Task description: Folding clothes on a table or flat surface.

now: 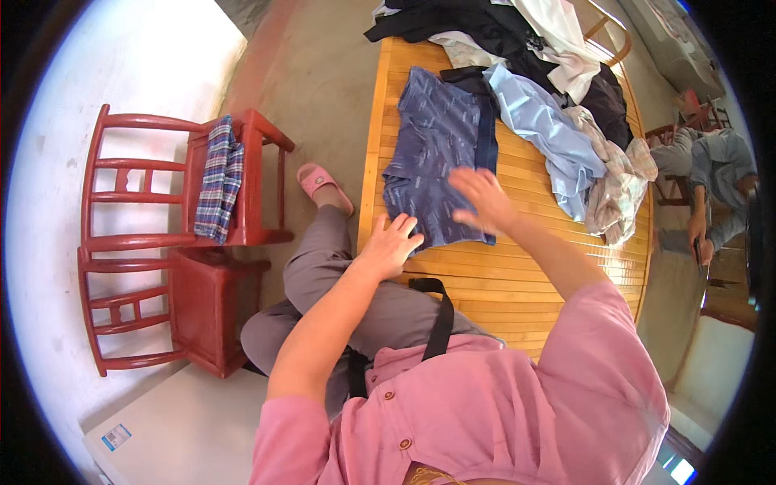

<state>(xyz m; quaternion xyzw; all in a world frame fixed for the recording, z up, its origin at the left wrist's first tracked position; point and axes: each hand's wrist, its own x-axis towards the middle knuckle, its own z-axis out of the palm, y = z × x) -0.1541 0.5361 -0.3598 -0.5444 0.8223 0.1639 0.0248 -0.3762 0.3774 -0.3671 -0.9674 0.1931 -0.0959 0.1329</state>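
A pair of blue patterned boxer shorts lies spread on the slatted wooden bed, its dark waistband toward the right. My left hand rests on the lower left edge of the shorts, fingers apart. Over their lower right part is my right hand, slightly blurred, fingers spread; whether it touches the cloth I cannot tell. Neither hand grips anything. Right of the shorts lie a crumpled light blue garment and a pale checked garment.
Black clothes and a white garment are heaped at the bed's far end. On a red wooden chair at left lies a folded plaid cloth; a second red chair adjoins it. Another person sits at far right.
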